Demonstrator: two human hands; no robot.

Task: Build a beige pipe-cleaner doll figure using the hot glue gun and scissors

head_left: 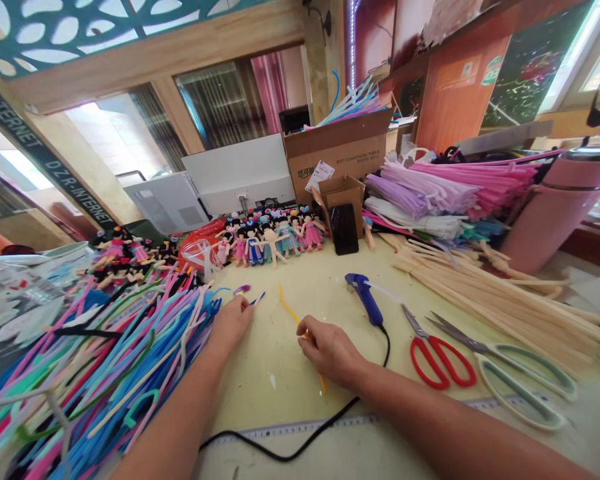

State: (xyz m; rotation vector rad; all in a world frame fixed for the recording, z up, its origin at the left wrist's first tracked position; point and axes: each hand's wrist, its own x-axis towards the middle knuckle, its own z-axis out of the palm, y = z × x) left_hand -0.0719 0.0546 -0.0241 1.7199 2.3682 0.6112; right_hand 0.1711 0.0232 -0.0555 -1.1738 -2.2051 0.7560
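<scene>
My right hand is closed round the middle of a yellow pipe cleaner, whose ends stick out above and below the fingers. My left hand rests at the edge of a pile of coloured pipe cleaners, fingers together; a short blue piece shows at its fingertips, and I cannot make out whether it is gripped. A small purple piece lies just beyond that hand. The blue glue gun lies to the right of my right hand.
Red-handled scissors and green-handled scissors lie at the right, near beige pipe cleaners. Small dolls stand at the back beside a black phone. A black cord crosses the ruler. A pink bottle stands far right.
</scene>
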